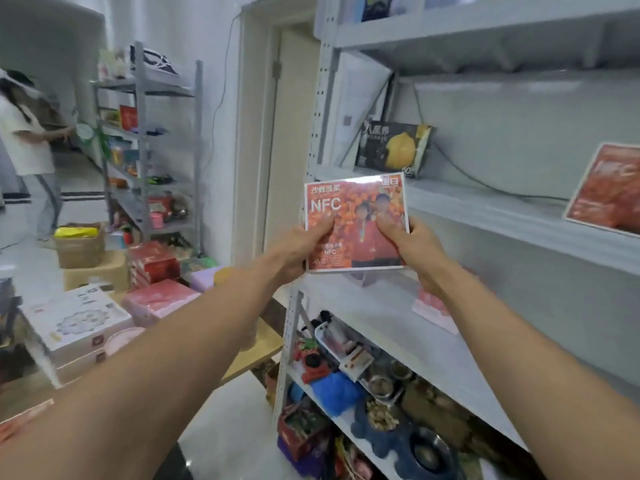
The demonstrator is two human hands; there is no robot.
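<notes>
Both my hands hold up a flat orange-red sign in a clear frame, printed with "NFC" and a picture of two people. My left hand grips its lower left edge, thumb on the front. My right hand grips its lower right edge the same way. The sign is upright, in front of the grey metal shelf unit, just off the left end of its middle board. A similar orange-red sign leans on that board at the far right.
A black package with a yellow fruit picture stands at the back of the same board. Lower shelves hold toys, bowls and boxes. Boxes are stacked on the floor at left. Another rack and a person are at far left.
</notes>
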